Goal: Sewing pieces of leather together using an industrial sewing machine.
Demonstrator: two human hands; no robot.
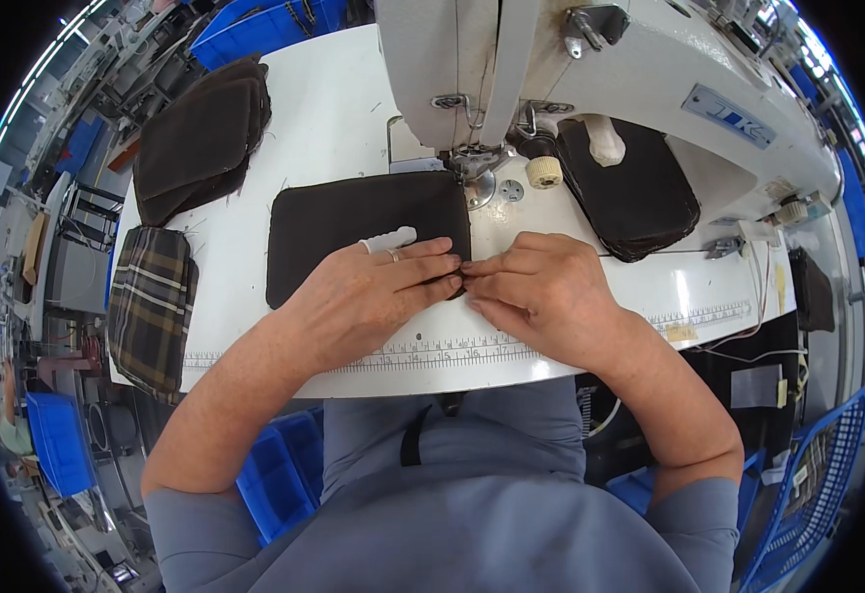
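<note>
A dark brown fabric panel (351, 217) lies flat on the white sewing table (322, 109), its upper right corner beside the presser foot (475, 168). My left hand (368, 301) rests on it with fingers stretched out, a white cover on one finger, fingertips at the lower right edge. My right hand (541, 296) pinches that same edge with curled fingers, close to the left fingertips. The sewing machine head (432, 69) stands over the back of the table.
Stacked dark pieces (195, 133) and plaid pieces (152, 306) lie at the left, another dark stack (630, 198) under the machine arm. Blue bins (52, 435) stand around the table, a blue mesh basket (808, 474) at lower right. A ruler strip runs along the front edge.
</note>
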